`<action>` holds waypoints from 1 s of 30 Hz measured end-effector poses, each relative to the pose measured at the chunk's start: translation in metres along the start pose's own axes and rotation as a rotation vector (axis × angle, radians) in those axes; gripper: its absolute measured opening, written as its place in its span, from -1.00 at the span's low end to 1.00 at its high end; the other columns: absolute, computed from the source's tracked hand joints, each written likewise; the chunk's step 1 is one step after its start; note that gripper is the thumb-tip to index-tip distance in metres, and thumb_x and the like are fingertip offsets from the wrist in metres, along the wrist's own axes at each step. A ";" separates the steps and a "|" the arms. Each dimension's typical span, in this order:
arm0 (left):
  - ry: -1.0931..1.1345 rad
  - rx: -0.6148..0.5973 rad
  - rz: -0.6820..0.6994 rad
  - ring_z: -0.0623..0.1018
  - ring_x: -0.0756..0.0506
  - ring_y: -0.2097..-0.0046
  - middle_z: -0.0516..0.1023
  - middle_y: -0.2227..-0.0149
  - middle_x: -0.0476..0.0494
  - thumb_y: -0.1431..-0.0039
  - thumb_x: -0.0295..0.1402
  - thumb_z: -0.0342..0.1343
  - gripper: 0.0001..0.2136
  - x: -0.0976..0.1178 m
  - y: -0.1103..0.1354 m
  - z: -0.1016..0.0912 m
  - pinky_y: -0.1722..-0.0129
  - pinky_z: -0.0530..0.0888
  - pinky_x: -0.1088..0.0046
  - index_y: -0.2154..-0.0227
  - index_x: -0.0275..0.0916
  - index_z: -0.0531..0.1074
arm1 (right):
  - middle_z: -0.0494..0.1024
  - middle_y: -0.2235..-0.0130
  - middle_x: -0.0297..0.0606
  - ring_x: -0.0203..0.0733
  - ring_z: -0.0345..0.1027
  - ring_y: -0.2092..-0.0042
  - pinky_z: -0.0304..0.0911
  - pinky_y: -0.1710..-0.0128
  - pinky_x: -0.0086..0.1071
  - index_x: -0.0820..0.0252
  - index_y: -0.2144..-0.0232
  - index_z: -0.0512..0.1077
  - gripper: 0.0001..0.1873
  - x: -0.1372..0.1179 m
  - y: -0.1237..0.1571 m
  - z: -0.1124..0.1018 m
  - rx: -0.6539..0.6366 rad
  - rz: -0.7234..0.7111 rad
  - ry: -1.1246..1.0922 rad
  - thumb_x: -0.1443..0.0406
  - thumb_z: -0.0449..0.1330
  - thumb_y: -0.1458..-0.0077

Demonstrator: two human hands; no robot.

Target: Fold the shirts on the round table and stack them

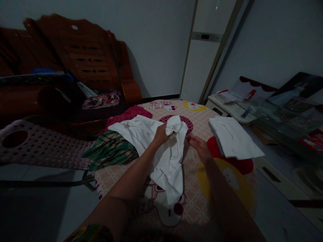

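Observation:
A crumpled white cloth garment [170,168] is partly raised above the table, its lower end hanging toward me. My left hand [160,135] is closed on it near a bunched upper part; some of its fingers are hidden by the fabric. Just right of the garment is my right hand [200,146], palm turned inward and fingers stretched toward the cloth's edge. Whether its fingertips touch the fabric I cannot tell. A green plaid cloth [112,151] and a dark pink cloth [133,112] lie beside the garment on the left. To the right rests a folded white stack [234,137] with a grey layer beneath.
A round table with a patterned cover [194,188] carries the clothes. At the left stand a woven chair [63,144] and a wooden sofa [93,64]. A glass-topped cabinet [272,117] with papers and a red item lies right. Behind rises a tall white appliance [202,60].

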State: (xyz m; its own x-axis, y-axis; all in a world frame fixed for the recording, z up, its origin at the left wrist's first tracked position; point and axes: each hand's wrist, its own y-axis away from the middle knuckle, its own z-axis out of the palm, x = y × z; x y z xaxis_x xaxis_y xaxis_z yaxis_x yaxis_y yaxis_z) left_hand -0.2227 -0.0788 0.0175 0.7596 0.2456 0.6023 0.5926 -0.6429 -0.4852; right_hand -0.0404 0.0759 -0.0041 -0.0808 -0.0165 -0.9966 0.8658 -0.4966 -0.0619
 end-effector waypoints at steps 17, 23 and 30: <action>-0.048 0.381 -0.265 0.50 -0.12 0.34 0.53 0.43 -0.11 -0.06 -0.16 0.16 -0.76 -0.037 -0.009 -0.050 0.31 0.36 0.42 0.48 -0.27 0.46 | 0.63 0.30 -0.27 -0.10 0.47 0.26 0.35 0.25 -0.31 0.25 0.25 0.59 -0.62 -0.008 0.034 0.069 -0.332 0.159 0.475 0.38 0.28 0.25; -0.033 0.308 -0.249 0.49 -0.10 0.36 0.50 0.48 -0.08 -0.11 -0.14 0.17 -0.73 -0.032 -0.008 -0.056 0.37 0.35 0.46 0.49 -0.27 0.44 | 0.55 0.48 -0.37 -0.17 0.35 0.40 0.27 0.40 -0.37 0.23 0.40 0.58 -0.70 -0.014 0.000 -0.019 0.245 0.080 0.379 0.27 0.27 0.30; -0.175 0.002 -0.137 0.59 -0.25 0.11 0.61 0.19 -0.31 -0.09 -0.26 0.20 -0.78 -0.021 -0.005 -0.025 0.11 0.47 0.32 0.27 -0.30 0.51 | 0.61 0.35 -0.24 -0.08 0.44 0.27 0.36 0.26 -0.27 0.25 0.29 0.56 -0.56 0.003 -0.008 -0.035 0.529 -0.026 0.107 0.07 0.33 0.20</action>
State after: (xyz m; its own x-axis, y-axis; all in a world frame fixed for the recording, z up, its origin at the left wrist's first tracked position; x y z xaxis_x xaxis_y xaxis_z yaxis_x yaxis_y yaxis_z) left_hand -0.2485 -0.0986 0.0231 0.7068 0.4529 0.5434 0.6938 -0.5935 -0.4078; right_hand -0.0306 0.1100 -0.0083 -0.0241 0.0769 -0.9967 0.4953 -0.8652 -0.0788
